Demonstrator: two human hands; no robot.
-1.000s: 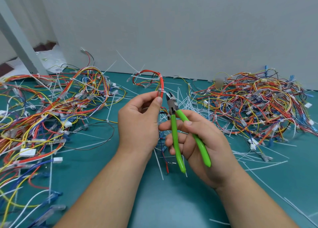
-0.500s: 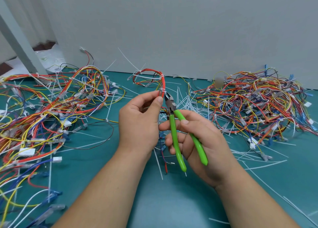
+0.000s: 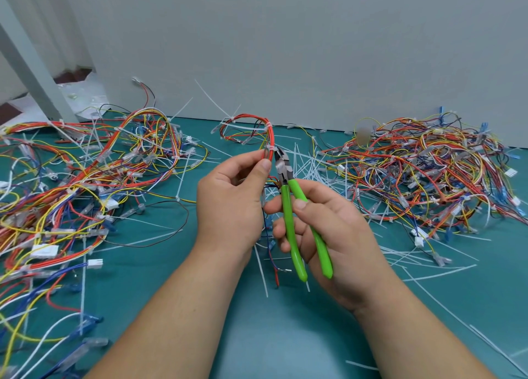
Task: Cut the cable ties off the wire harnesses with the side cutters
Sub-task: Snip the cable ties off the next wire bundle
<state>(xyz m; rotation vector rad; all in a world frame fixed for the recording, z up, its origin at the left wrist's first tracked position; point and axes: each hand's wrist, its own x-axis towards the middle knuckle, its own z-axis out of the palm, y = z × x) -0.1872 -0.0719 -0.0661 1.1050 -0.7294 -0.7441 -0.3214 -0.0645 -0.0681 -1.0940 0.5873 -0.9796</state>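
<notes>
One view only, the head cam, so here goes. The main change from a second ago: the side cutters (image 3: 287, 215) have crept up and left, and their tip now sits right against the small white cable tie (image 3: 267, 151) on the red harness (image 3: 271, 137). Before, there was a clear gap. The green handles also look closer together than they were, so I reckon the squeeze is starting and this tie is about to go. I can't tell if the blades have bitten through yet; it's too small to see.

The left hand (image 3: 234, 195) pinches the harness between thumb and fingertips just below the tie, holding it up off the teal mat (image 3: 257, 335). The right hand (image 3: 331, 235) has its fingers curled round both handles, thumb on top of the right one.

Around them there's a big tangle of harnesses (image 3: 85, 178) on the left and another heap (image 3: 428, 173) on the right, both with plenty of ties on. A scatter of loose white tie strips (image 3: 311, 167) lies just behind the hands. The held harness loops away toward the wall (image 3: 285, 50) and carries another tie (image 3: 269, 125) higher up.

What's in the way: the red wires sit right beside the blades, so nicking one seems the main risk.
</notes>
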